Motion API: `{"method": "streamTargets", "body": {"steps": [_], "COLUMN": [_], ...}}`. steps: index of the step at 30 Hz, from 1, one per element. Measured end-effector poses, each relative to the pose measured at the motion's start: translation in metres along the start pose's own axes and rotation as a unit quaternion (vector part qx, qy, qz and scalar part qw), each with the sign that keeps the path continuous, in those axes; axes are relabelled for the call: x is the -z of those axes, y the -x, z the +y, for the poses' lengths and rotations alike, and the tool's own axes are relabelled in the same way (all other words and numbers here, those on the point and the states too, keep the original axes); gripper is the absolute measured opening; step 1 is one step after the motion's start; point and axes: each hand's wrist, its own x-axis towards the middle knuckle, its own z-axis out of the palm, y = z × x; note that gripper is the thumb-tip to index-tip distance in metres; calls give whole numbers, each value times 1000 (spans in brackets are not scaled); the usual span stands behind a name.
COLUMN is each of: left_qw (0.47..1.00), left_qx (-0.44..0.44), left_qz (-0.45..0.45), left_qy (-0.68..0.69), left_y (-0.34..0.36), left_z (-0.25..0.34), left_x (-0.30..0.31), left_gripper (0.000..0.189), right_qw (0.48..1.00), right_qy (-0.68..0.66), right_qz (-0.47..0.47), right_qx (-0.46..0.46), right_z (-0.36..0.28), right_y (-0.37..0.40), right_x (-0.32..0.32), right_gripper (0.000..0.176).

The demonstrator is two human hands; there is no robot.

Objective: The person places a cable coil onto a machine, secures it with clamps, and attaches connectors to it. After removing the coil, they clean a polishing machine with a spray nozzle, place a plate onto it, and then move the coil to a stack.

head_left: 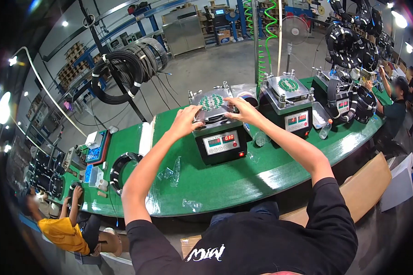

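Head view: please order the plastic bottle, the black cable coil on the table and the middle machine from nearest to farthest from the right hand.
1. The middle machine, just right of the right hand.
2. The plastic bottle, farther right, beside that machine.
3. The black cable coil, far left on the table.

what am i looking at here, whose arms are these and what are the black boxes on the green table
One picture, from a camera worn on a person's head, looking down at their own bare arms. The left hand and right hand rest on a metal plate of green rings atop a black box with red digits; whether they grip anything is unclear. A second box stands to its right. On the green table lie clear bags and a black coil. Other people work at both ends.
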Motion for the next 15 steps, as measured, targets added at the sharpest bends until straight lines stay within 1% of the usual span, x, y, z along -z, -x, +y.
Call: {"method": "streamTargets", "body": {"steps": [5, 8, 9, 11, 12, 13, 15], "left_qw": [1000, 997, 996, 989, 984, 972, 959], "left_qx": [22, 22, 16, 20, 21, 17, 31], "left_qz": [-10, -67, -91, -143, -169, -210, -267], "left_qy": [6, -22, -10, -40, -56, -99, -88], "left_y": [-8, -17, -22, -29, -32, -39, -51], "left_z": [3, 7, 6, 6, 9, 11, 20], "left_x": [4, 15, 17, 18, 21, 23, 36], "left_gripper": [80, 83, 88, 93, 95, 99, 99], "right_qw": [1000, 1000, 1000, 999, 1000, 999, 997], "right_qy": [16, 15, 16, 25, 12, 0, -23], "right_qz": [-2, -7, -8, -14, -23, -31, -61], "right_qx": [3, 2, 6, 18, 0, -16, -31], "right_z": [-5, -6, -6, -4, -1, 2, 6], "right_y": [2, 3, 3, 4, 3, 2, -1], "right_x": [4, 4, 4, 4, 2, 1, 6], "right_gripper": [63, 62, 62, 60, 59, 57, 55]}}
